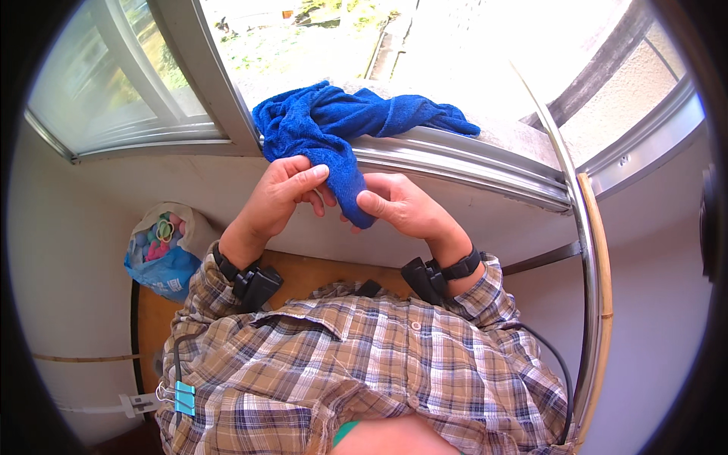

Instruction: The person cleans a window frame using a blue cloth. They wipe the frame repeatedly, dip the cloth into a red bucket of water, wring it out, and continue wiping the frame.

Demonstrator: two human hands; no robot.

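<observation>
A blue terry cloth towel (364, 116) lies bunched and twisted over the sill of an open window, on the metal window track (455, 162). One end of it hangs down on my side of the wall. My left hand (293, 185) grips that hanging part from the left, thumb on top. Lower down, near the tip, my right hand (401, 205) holds it from the right with the thumb against the cloth. Some fingers of both hands are hidden behind the towel.
At left stands a bag (165, 256) of colourful balls and toys. A metal pole (580, 250) and a bamboo pole (604, 296) rise along the right side. The sliding window frame (210, 74) borders the opening at left. A cable (546, 347) runs beside my right sleeve.
</observation>
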